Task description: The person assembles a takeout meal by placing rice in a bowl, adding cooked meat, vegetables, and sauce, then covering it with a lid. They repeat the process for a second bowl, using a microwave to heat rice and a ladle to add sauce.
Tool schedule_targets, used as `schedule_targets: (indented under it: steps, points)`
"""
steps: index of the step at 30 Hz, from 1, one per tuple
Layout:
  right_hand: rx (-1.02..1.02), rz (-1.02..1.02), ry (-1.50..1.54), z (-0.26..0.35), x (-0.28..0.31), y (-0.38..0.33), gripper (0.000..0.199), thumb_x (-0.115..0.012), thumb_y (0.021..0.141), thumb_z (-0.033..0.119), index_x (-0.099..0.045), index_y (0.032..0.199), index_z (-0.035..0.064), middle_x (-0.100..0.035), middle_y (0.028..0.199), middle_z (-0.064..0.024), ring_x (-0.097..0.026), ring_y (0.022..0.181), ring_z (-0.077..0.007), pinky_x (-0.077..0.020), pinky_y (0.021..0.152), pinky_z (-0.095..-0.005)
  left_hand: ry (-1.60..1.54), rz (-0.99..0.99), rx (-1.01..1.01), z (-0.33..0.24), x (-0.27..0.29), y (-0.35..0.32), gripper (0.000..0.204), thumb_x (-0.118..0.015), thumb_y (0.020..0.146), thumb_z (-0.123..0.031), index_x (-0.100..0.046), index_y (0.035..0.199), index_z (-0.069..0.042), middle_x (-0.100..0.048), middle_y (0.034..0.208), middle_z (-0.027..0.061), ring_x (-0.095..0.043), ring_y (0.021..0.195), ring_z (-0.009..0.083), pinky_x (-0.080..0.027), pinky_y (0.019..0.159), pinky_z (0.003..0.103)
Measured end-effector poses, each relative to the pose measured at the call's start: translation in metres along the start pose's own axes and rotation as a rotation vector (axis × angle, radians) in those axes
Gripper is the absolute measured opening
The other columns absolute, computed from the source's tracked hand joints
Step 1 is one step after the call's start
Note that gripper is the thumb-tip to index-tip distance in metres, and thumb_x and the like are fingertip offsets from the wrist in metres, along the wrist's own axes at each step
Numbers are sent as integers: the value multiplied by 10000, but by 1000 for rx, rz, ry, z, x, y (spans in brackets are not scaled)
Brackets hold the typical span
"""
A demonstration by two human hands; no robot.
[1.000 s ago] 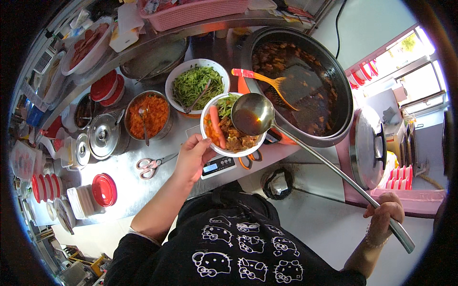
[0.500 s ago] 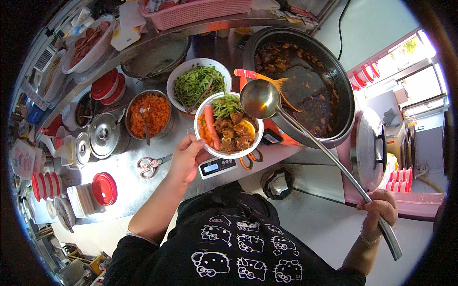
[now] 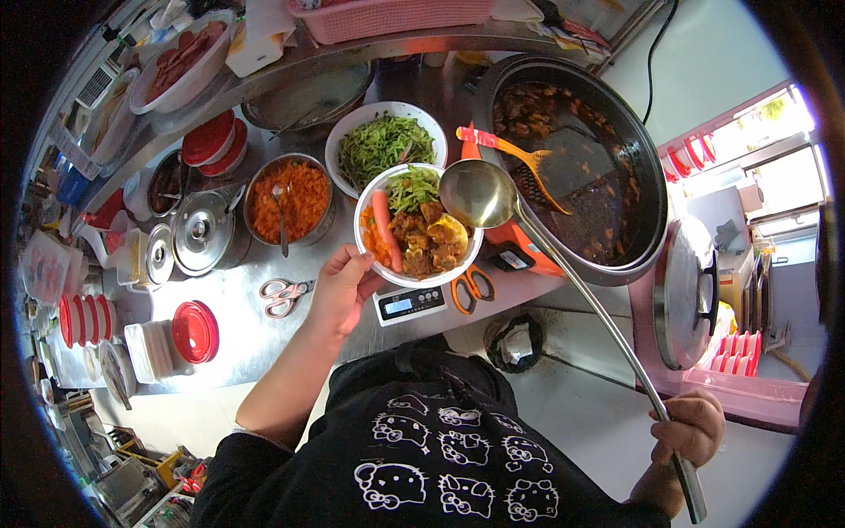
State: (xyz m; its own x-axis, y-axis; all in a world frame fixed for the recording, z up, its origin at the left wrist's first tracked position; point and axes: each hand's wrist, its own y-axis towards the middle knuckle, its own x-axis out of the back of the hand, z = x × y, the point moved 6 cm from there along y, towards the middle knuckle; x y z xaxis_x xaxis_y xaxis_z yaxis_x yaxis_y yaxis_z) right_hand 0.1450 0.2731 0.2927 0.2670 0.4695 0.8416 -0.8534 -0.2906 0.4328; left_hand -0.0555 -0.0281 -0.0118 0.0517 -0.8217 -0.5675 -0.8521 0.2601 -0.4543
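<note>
**Head view: ladle drawn back over the filled bowl**

Head camera showed the ladle (image 3: 480,194), earlier tipped nearer the wok (image 3: 572,167), now sitting at the bowl's (image 3: 414,224) three o'clock rim. Left hand (image 3: 343,286) cupped the bowl from seven o'clock above the bench (image 3: 229,334); right hand (image 3: 691,431) clenched the ladle's handle end

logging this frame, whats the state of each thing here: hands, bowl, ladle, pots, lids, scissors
left hand: holds the white bowl from below
white bowl: filled, held above the counter
right hand: grips the ladle handle end
ladle: cup over the bowl rim, holding liquid
big pot: uncovered, dark stew inside
big lid: off, beside the pot
small steel pot: lid on
orange scissors: lying closed
</note>
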Motion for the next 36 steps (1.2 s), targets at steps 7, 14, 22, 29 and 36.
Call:
schedule_targets:
  steps: [7, 14, 22, 29, 36]
  points:
    - [-20, 56, -79, 19, 2, -7, 232, -775, 664, 306, -648, 825, 197, -638, 764, -11, -628, 610, -144, -469, 519, -272, -31, -20, 7, 2, -2, 3, 97, -583, 915, -127, -549, 825, -125, -650, 899, 12, -658, 832, 139, -562, 758, 278]
    - [-162, -64, -59, -5, 7, -42, 234, -766, 674, 218, -624, 800, 82, -628, 826, -60, -594, 560, -165, -452, 505, -321, -69, -50, -13, 7, -10, 0, 88, -594, 910, -122, -557, 830, -130, -658, 866, 17, -661, 747, 140, -564, 688, 248]
    - [-727, -589, -73, -153, 34, -96, 188, -547, 954, 203, -553, 980, 17, -552, 872, -87, -548, 772, -165, -466, 682, -293, -183, -53, -65, 18, -7, -16, 98, -582, 908, -80, -567, 815, -107, -656, 917, 51, -667, 856, 183, -577, 817, 333]
    - [-305, -72, -3, -217, -29, -81, 201, -501, 934, 76, -557, 1109, -5, -601, 1017, -124, -586, 864, -234, -491, 757, -356, -355, -257, -159, 49, 40, -69, 88, -592, 912, -93, -538, 844, -78, -642, 912, 52, -646, 851, 179, -562, 792, 329]
    - [-934, -247, 947, -276, -97, -107, 290, -609, 883, 107, -515, 1150, 47, -573, 913, -90, -544, 708, -150, -462, 562, -252, -456, -441, -315, 87, 140, -141, 70, -576, 905, -70, -523, 868, -96, -608, 836, 7, -618, 794, 138, -538, 810, 328]
